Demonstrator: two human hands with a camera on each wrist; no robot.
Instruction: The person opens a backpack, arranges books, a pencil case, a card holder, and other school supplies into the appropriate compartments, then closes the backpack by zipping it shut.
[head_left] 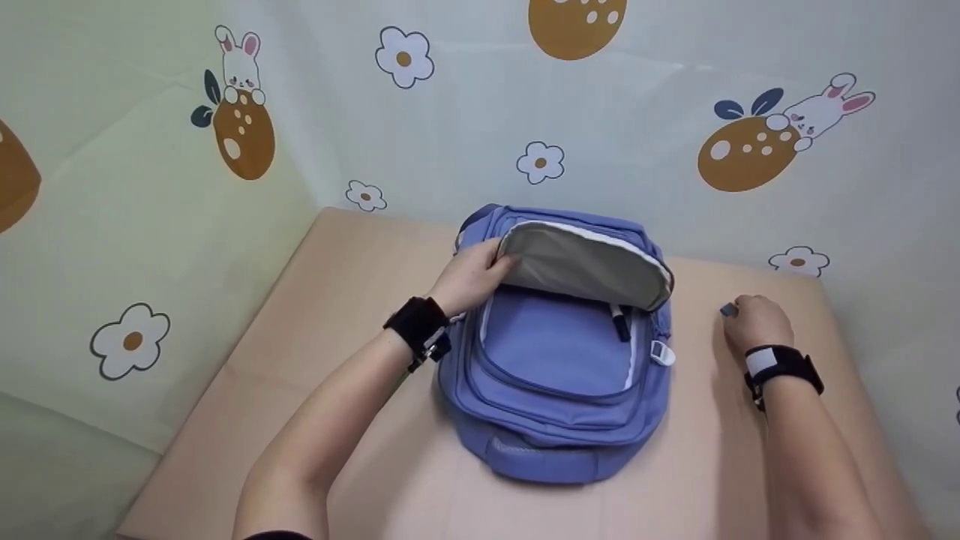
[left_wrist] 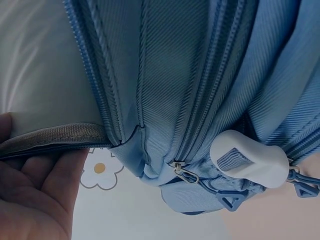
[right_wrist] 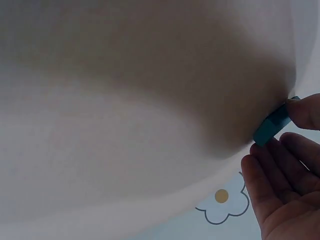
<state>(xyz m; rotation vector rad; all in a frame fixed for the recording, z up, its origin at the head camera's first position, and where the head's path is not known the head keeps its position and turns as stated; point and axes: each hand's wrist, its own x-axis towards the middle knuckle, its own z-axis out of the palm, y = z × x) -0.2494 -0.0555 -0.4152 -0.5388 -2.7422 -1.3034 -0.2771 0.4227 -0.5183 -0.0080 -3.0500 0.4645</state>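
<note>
Backpack (head_left: 559, 375) fabric fills almost all of my left wrist view, so from there I get only zipper tracks, a white plastic tab (left_wrist: 250, 160) and blue zipper pulls (left_wrist: 227, 200), with the bag's outline cut off on every side. My right wrist view is worse: most of it is a blurred pale surface, and I can make out only the fingertips and a small teal block (right_wrist: 272, 125) at the far right edge. What that block is I cannot tell; in the head view it shows as a tiny grey-blue speck (head_left: 729, 309) just beyond my right knuckles. The blue backpack lies flat on the beige table (head_left: 337, 300), between my two hands. My left hand (head_left: 469, 277) reaches in from the left, wrist bent, fingers curled round the edge of the grey-lined flap (head_left: 585, 262) and lifting it, thumb side underneath in the wrist view (left_wrist: 35, 195). Under the raised flap, just right of that hand, a dark marker (head_left: 619, 324) pokes out of the open compartment, its lower part hidden. My right hand (head_left: 756, 322) rests knuckles-up on the table well right of the bag, fingertips (right_wrist: 302, 112) pinching the teal block against the tabletop. Both forearms carry black wrist straps.
</note>
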